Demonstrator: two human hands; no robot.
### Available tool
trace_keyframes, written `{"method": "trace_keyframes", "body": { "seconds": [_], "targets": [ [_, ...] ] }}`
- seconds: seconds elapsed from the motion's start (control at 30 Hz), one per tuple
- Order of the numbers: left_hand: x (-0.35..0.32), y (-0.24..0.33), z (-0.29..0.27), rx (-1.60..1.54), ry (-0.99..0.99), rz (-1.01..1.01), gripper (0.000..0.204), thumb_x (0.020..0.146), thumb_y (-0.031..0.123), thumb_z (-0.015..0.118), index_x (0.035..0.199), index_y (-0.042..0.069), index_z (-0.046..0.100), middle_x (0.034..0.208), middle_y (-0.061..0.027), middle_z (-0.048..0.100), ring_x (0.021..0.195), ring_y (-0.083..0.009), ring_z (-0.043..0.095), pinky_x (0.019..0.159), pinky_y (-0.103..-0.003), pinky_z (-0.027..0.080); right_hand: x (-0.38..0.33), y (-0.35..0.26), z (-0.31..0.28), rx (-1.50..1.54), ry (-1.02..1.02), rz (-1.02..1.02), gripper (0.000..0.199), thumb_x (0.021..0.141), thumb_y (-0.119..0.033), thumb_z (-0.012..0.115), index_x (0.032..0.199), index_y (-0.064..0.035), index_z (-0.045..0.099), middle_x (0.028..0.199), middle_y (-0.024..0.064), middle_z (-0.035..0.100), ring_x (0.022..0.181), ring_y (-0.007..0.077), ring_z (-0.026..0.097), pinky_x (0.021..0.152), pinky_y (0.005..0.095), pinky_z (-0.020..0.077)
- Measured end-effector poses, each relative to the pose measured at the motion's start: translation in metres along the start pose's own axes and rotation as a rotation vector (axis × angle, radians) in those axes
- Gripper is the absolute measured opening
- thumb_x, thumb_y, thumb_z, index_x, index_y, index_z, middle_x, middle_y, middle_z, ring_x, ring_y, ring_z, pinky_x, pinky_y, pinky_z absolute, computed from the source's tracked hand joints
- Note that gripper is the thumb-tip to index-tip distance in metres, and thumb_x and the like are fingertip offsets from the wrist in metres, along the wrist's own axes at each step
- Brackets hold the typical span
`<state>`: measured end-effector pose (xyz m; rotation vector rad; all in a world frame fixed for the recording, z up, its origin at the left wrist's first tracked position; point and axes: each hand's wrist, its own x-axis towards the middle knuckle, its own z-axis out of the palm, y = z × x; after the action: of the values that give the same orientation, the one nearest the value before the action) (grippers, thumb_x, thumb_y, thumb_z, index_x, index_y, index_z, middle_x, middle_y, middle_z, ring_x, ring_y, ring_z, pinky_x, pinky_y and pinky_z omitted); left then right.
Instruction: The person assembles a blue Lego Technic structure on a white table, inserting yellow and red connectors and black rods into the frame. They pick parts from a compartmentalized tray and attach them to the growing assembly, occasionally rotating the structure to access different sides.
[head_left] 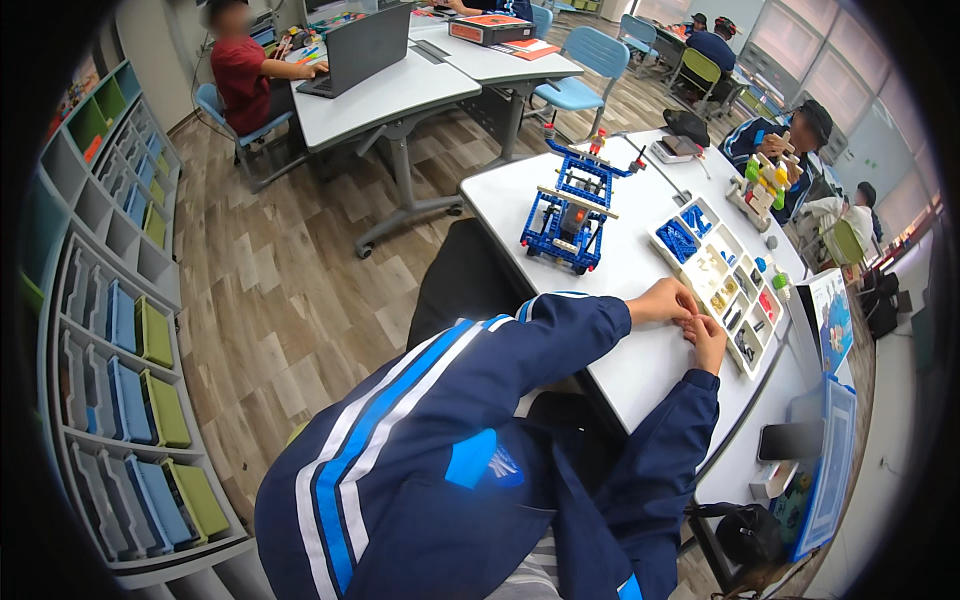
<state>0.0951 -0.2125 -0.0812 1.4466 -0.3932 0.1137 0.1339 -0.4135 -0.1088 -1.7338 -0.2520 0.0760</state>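
My left hand (662, 301) and my right hand (707, 342) meet over the white table (635, 245), fingertips pinched together. Whatever small piece is between them is too hidden to name. Just beyond my fingers lies a cream sorting tray (684, 274), its compartments filled with blue, yellow, black, white and red building pieces. To the left of the tray stands a model (566, 232) built from blue beams, with grey and red parts.
Across the table a person (757, 138) holds a cream, yellow and green model (768, 185). A box (830, 318) and a blue-edged case (826, 465) stand at right. Another table carries a laptop (366, 52). Drawer shelves (130, 400) line the left side.
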Motion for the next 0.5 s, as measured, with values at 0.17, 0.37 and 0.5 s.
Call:
{"method": "trace_keyframes", "body": {
  "seconds": [0.17,0.37,0.5],
  "targets": [
    [0.000,-0.001,0.000,0.028,-0.019,0.050,0.012,0.080,-0.004,0.071,0.092,-0.003,0.076,0.082,-0.0112,0.074,0.069,-0.0140,0.069,0.061,-0.026,0.056,-0.004,0.000,0.001,0.062,0.005,-0.008,0.018,0.096,-0.008,0.063,0.106,0.0070,0.066,0.092,0.0110,0.071,0.076,0.0152,0.068,0.069,0.0249,0.0567],
    [0.004,-0.012,0.002,-0.091,-0.011,-0.018,0.012,0.082,0.003,0.074,0.092,-0.001,0.075,0.081,-0.0098,0.074,0.069,-0.0127,0.069,0.060,-0.025,0.055,-0.009,-0.011,0.008,0.061,0.034,0.006,0.021,0.095,-0.009,0.066,0.109,0.0059,0.065,0.096,0.0128,0.072,0.079,0.0168,0.070,0.070,0.0256,0.0576],
    [0.001,-0.014,0.001,0.016,0.025,0.009,0.014,0.084,0.007,0.073,0.095,-0.002,0.074,0.085,-0.0094,0.075,0.077,-0.0132,0.071,0.067,-0.026,0.057,-0.018,-0.023,0.015,0.184,0.027,0.053,0.019,0.093,-0.004,0.064,0.109,0.0076,0.063,0.099,0.0156,0.071,0.087,0.0225,0.073,0.077,0.0292,0.0615]
  ]
}}
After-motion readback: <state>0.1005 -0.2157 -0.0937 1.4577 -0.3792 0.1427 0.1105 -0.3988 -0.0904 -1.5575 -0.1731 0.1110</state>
